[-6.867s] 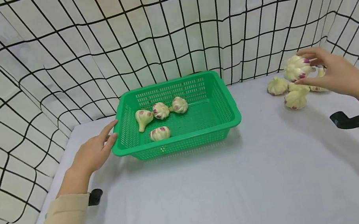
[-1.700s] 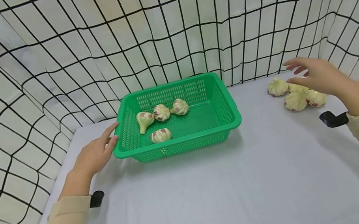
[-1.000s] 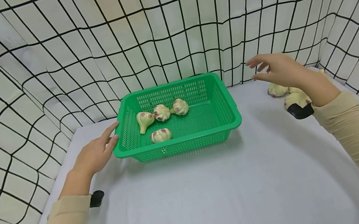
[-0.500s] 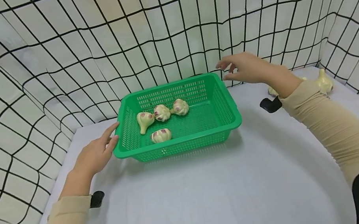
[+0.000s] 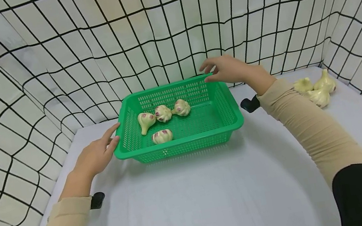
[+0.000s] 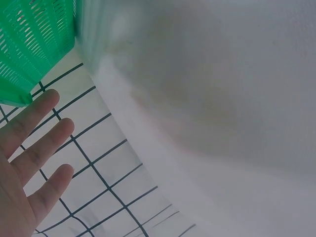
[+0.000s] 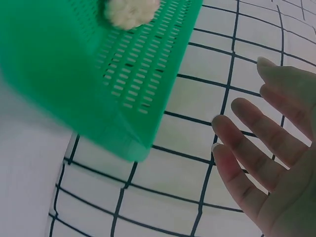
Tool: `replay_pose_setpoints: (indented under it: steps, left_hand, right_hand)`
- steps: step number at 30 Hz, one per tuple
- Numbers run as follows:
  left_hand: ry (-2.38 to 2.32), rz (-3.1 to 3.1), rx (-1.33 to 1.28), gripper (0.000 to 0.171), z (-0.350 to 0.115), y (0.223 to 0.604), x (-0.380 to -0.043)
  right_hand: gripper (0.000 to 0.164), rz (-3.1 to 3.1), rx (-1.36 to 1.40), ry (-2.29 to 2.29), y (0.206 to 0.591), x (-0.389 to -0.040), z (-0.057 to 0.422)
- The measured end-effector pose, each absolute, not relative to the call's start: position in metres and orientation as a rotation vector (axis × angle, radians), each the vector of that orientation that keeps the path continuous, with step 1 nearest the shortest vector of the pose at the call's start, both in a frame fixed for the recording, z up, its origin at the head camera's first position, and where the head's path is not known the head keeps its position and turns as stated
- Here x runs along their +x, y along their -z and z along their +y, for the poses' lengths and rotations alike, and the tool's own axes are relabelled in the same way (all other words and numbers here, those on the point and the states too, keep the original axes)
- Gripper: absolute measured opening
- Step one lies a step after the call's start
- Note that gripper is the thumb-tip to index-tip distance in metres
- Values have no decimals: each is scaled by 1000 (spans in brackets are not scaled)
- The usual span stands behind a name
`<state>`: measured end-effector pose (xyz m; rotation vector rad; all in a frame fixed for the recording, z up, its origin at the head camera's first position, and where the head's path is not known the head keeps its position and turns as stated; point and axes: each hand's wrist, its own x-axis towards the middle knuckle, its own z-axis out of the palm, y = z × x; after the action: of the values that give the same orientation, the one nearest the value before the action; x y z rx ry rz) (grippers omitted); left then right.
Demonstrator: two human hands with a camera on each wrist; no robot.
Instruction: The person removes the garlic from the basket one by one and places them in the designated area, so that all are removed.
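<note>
A green plastic basket (image 5: 179, 144) stands on the white table, with several purple-streaked garlic bulbs inside; one garlic bulb (image 5: 161, 136) lies near its front wall. My left hand (image 5: 92, 159) rests its fingertips against the basket's left rim, fingers extended. Over the back right corner of the basket hovers my right hand (image 5: 228, 69), fingers relaxed and holding nothing. In the right wrist view that hand shows a gap from the basket's wall. At the right of the table sits a cluster of garlic bulbs (image 5: 324, 82), partly hidden behind my right sleeve.
A black grid net (image 5: 166, 30) over white sheeting rises behind the basket and along both sides. The white tabletop (image 5: 190, 204) extends in front of the basket. Small black wrist cameras (image 5: 250, 104) stick out from both wrists.
My right hand held a garlic bulb over the right-hand cluster and let it go there. Since then the empty hand has moved left to the basket. My left hand stays at the rim.
</note>
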<state>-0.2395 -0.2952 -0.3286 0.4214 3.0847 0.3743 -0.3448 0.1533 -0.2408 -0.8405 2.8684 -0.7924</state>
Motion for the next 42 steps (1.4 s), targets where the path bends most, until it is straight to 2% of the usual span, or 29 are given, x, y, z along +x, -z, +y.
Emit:
replay_pose_setpoints:
  steps: [16, 28, 36, 42]
  left_hand:
    - [-372, 3076, 426, 64, -296, 328, -241]
    - [-390, 3083, 428, 63, -294, 328, -238]
    - [-384, 3087, 426, 63, -296, 329, -239]
    - [-364, 3094, 425, 63, -296, 329, -240]
  right_hand:
    - [47, 2812, -750, 998, 250, -373, 115]
    - [43, 2819, -859, 745, 273, -385, 72]
    - [42, 2785, -837, 666, 288, -393, 56]
    - [53, 2685, -792, 526, 296, -394, 51]
